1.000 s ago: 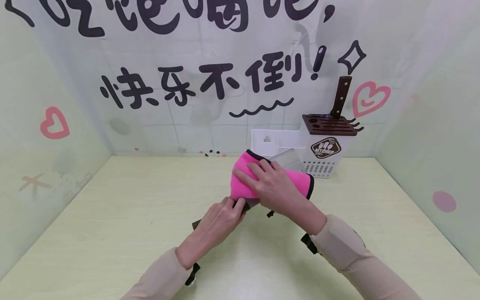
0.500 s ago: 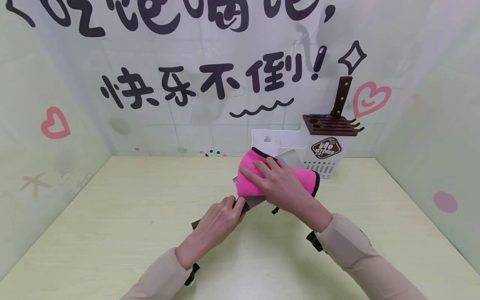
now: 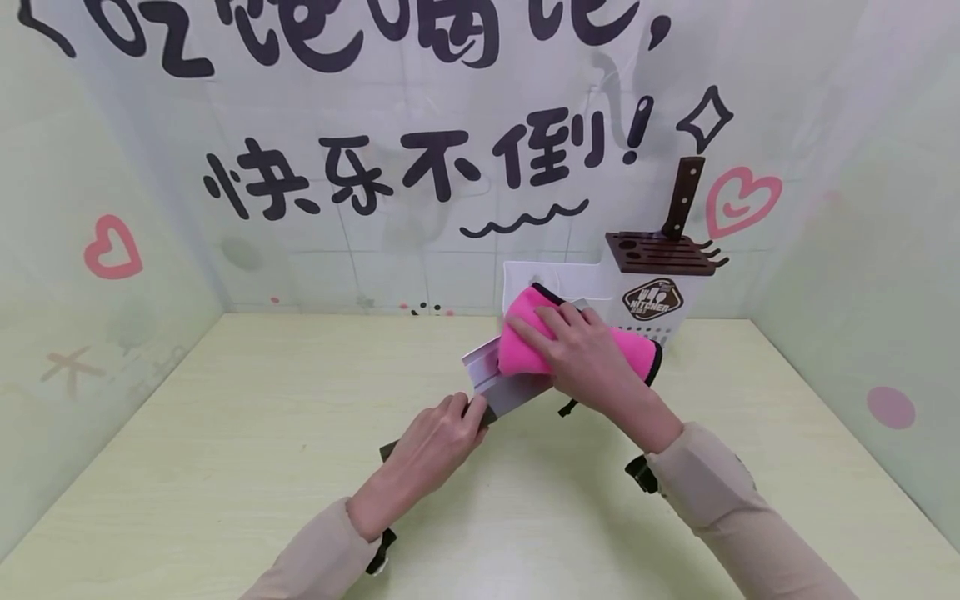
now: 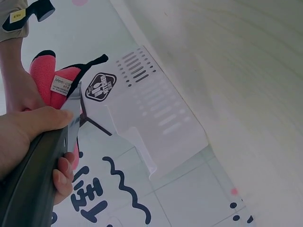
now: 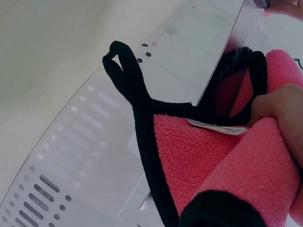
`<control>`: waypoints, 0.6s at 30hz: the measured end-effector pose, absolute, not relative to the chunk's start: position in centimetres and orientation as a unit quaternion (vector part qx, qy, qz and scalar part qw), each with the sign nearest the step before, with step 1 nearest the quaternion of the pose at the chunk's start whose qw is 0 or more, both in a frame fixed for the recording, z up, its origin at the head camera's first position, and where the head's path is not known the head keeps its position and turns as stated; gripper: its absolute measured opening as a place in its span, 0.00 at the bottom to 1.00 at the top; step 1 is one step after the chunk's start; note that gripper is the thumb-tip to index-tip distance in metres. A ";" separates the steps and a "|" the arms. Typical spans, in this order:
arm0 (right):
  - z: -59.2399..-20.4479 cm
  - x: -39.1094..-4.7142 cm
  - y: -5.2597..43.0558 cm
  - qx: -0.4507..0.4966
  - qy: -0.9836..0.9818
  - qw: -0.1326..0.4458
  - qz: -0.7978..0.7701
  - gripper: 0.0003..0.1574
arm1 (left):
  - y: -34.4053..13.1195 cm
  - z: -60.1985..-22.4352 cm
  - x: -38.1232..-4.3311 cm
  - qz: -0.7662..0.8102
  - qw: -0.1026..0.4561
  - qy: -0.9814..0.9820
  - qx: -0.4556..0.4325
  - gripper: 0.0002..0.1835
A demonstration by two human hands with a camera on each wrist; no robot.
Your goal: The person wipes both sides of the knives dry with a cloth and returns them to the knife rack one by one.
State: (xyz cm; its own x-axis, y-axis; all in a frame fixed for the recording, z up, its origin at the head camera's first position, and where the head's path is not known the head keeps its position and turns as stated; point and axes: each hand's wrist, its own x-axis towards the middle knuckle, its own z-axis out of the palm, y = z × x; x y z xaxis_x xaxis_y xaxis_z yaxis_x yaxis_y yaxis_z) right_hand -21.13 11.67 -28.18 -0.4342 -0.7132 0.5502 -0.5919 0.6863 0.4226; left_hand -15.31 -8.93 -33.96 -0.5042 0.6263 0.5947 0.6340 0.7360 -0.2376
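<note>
The knife (image 3: 517, 393) is between the two hands, right of the middle of the table (image 3: 225, 467) and towards its back edge, apparently lifted off the surface. Its long axis runs slantwise, from the handle end low on the left up towards the back right, where the holder (image 3: 651, 298) stands at the back edge, near the right corner. The left hand (image 3: 438, 429) has its fingers curled round the handle. The right hand (image 3: 587, 354) pinches a folded pink cloth (image 3: 527, 343) against the blade, farther along towards the holder; how much of the blade the cloth wraps cannot be told. The blade widens from the handle towards the table's back edge, so I judge the sharp edge faces that way, away from the person.

The relation that matters is along the blade: the right hand is nearer the far end, the left nearer the handle. A bare strip of blade shows between cloth and left hand. Towards the back right, room is tight, with cloth and blade overlapping the holder from above; whether they touch it cannot be told. The table reaches much farther towards its left edge.
</note>
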 end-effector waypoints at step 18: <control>-28.0 -22.1 14.0 0.334 -0.863 0.375 -0.055 0.39 | -9.3 -34.0 -15.5 0.002 0.363 -0.859 -0.360 0.18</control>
